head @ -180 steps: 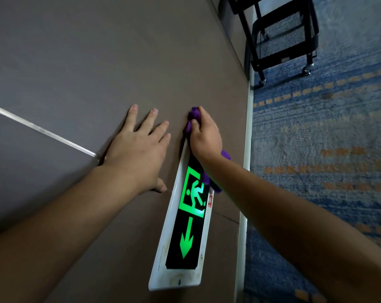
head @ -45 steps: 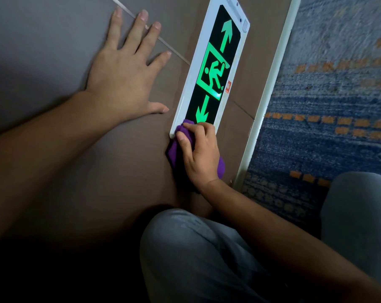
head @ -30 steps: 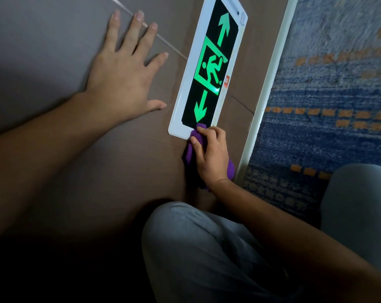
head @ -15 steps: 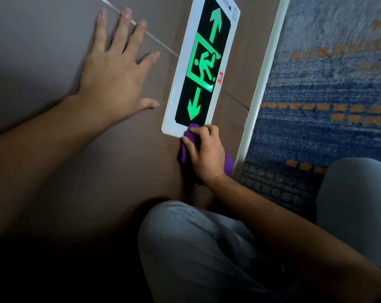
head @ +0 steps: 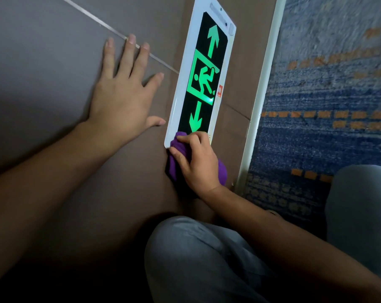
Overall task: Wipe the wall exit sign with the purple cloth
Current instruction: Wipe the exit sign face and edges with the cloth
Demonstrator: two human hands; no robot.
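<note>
Pressing a bunched purple cloth [head: 176, 159] against the lower end of the exit sign [head: 201, 77], the right hand [head: 199, 162] sits just below the centre of the frame, its fingers curled around the cloth so that purple folds show above the fingertips, left of the thumb and behind the heel of the hand. The cloth covers the sign's lower left corner and spills onto the brown wall [head: 54, 62] beneath it. The sign itself runs from the top centre of the frame down to the cloth: a white-framed black panel with a lit green arrow at each end and a green running figure between them, plus a small red sticker on its right border. To the left of the sign, the left hand [head: 124, 95] lies flat on the wall with its fingers spread wide, holding nothing, the thumb tip close to the sign's white frame without touching it. A thin pale seam crosses the wall under its fingertips. At the right of the frame, a white baseboard [head: 261, 95] separates the wall from a blue carpet [head: 327, 95] flecked with orange dashes. Grey-trousered knees [head: 196, 259] fill the lower centre and right edge.
</note>
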